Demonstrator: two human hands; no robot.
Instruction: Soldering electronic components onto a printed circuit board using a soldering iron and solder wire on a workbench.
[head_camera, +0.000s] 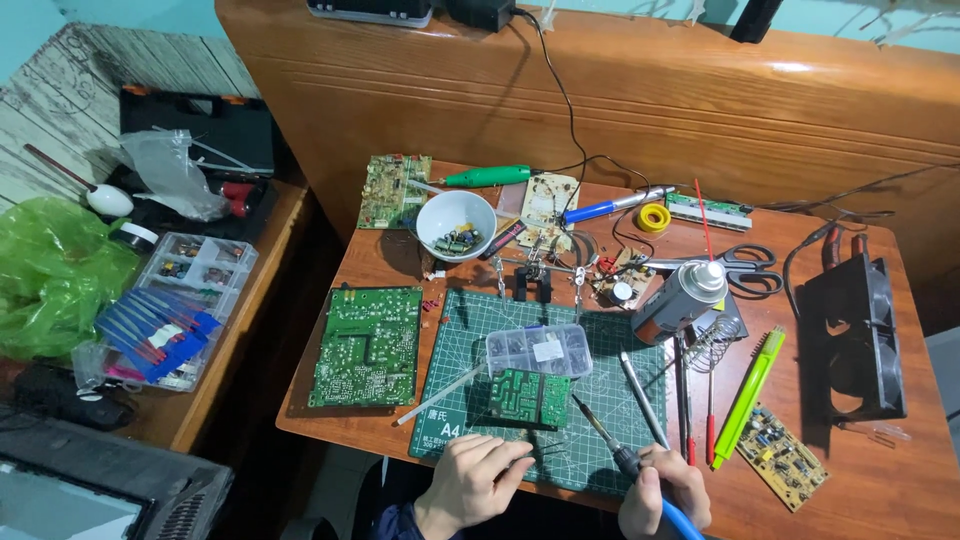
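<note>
My right hand (668, 493) grips a blue-handled soldering iron (612, 446), its tip pointing up-left toward a small green circuit board (528, 397). That board lies on a green cutting mat (600, 345) near the table's front edge. My left hand (472, 478) rests on the mat just below the board, fingers curled, seemingly pinching thin metal tweezers (543, 455). A clear plastic parts box (538, 349) sits just behind the small board.
A larger green circuit board (366, 346) lies left of the mat, a white bowl of components (456, 224) behind it. A spray can (678, 299), scissors (752, 266), solder stand (712, 345), green pen (748, 397), small yellow board (782, 457) and black fan (856, 338) stand right.
</note>
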